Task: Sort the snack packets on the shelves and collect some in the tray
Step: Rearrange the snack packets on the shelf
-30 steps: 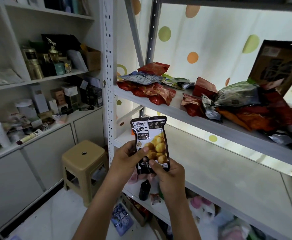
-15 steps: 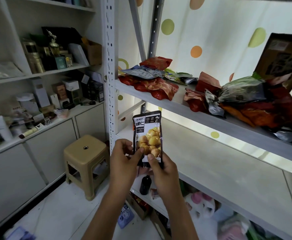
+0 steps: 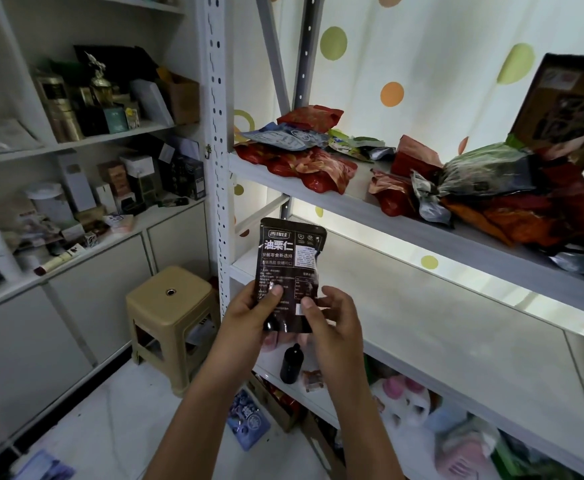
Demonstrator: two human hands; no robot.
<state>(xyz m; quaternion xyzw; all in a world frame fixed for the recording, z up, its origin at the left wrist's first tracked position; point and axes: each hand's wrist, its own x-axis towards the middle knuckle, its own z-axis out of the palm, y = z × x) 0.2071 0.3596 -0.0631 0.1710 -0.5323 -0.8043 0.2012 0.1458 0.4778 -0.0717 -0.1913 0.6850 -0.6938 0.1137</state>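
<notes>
Head view. Dark brown glossy snack packet with white printed text and tables, held upright in front of the white metal shelving rack, printed back side facing the camera. Left hand gripping the packet's lower left edge, thumb pressed flat on the packet face, other fingers hidden behind it. Right hand pinching the lower right corner, thumb on the face, remaining fingers curled loosely behind and to the side. Packet level with the bare grey middle shelf, just in front of its left end and not touching it.

Upper shelf carrying a loose pile of crumpled red foil packets, with a grey-blue flat pouch lying on top and another red packet above that. Further right: a heap of red, orange and silver wrappers, a green-and-black bag resting on them, and a brown cardboard box leaning tilted against the polka-dot curtain.

Small black bottle standing on the lower shelf beneath the hands. Beige plastic stool on the white floor left of the rack. White wall cabinet at far left, shelves crowded with boxes, tins and tubes; details too small to read.
</notes>
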